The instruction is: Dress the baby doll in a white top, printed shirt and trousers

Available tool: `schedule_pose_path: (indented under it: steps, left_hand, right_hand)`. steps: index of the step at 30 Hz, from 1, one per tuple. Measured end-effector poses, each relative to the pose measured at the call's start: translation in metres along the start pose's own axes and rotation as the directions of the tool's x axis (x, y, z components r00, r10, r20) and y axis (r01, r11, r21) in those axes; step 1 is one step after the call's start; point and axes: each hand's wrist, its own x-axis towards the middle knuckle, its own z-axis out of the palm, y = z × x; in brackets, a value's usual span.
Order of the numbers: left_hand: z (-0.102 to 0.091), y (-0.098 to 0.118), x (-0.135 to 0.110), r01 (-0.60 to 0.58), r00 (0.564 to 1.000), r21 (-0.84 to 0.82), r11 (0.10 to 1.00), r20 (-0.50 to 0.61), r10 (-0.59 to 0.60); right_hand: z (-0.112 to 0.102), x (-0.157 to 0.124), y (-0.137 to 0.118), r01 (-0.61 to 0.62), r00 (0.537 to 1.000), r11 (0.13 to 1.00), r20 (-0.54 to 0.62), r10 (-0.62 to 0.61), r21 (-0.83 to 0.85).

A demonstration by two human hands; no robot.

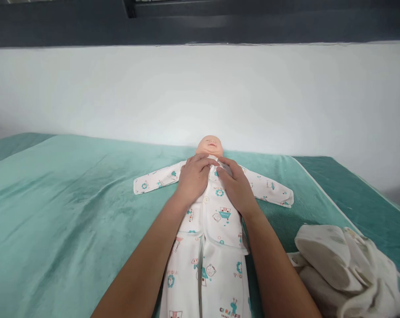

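Observation:
A baby doll (209, 145) lies on its back on a teal blanket (70, 207), head towards the wall. It wears a white printed shirt (220, 212) with sleeves spread out and matching trousers (206, 278). My left hand (193, 176) and my right hand (236, 183) rest on the doll's upper chest, side by side. The fingertips of both hands are bent and pinch the shirt's front at the collar, just under the doll's chin.
A heap of cream-coloured cloth (345, 265) lies at the lower right on the blanket. A darker green sheet (359, 194) covers the bed's right part. A white wall (200, 92) stands right behind the bed.

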Motion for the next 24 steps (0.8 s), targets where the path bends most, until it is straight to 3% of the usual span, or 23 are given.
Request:
schedule_pose_path:
  steps: [5,12,19,24]
  left_hand:
    - [0.000,0.002,-0.002,0.011,1.000,-0.001,1.000,-0.005,-0.011]
    - [0.002,-0.002,-0.007,-0.026,0.992,-0.052,0.998,-0.126,0.019]
    - [-0.001,-0.004,-0.020,-0.062,0.997,0.068,0.996,-0.049,0.065]
    - [-0.008,-0.005,-0.033,-0.070,0.997,-0.052,0.996,-0.022,0.069]
  right_hand:
    - [0.000,0.000,0.000,0.006,1.000,1.000,-0.013,-0.006,0.031]
    - [0.000,-0.002,-0.001,-0.021,0.997,0.994,-0.067,0.028,0.103]
    - [0.001,-0.001,0.002,0.024,0.997,0.990,-0.076,-0.014,0.138]
    - [0.002,-0.009,0.003,0.125,0.987,0.960,-0.127,-0.095,0.252]
